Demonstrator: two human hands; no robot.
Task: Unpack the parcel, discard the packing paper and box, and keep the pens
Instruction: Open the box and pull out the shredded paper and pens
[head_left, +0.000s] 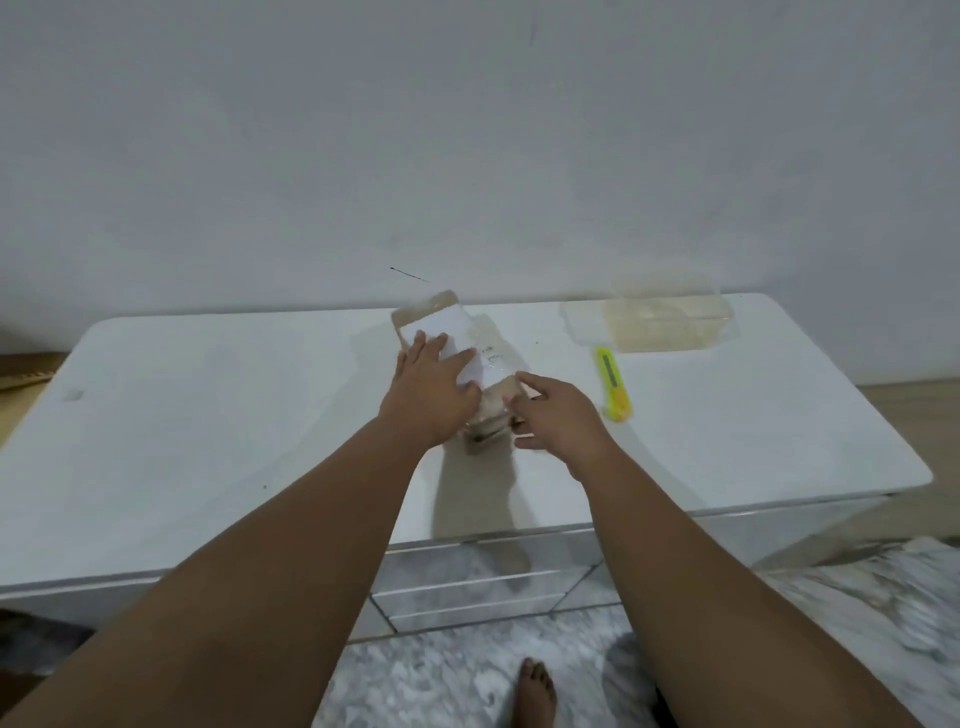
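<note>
A brown cardboard parcel (441, 317) with a white label lies lengthwise on the white table (208, 415), near its middle. My left hand (431, 389) rests flat on top of the parcel, fingers spread over the label. My right hand (556, 415) grips the parcel's near right corner, fingers curled around its end. The parcel looks blurred and wrapped in clear tape. No pens or packing paper are visible.
A yellow-green utility knife (613, 384) lies on the table to the right of the parcel. A clear plastic container (665, 322) stands at the back right by the wall. My bare foot (532, 696) is on the marbled floor below.
</note>
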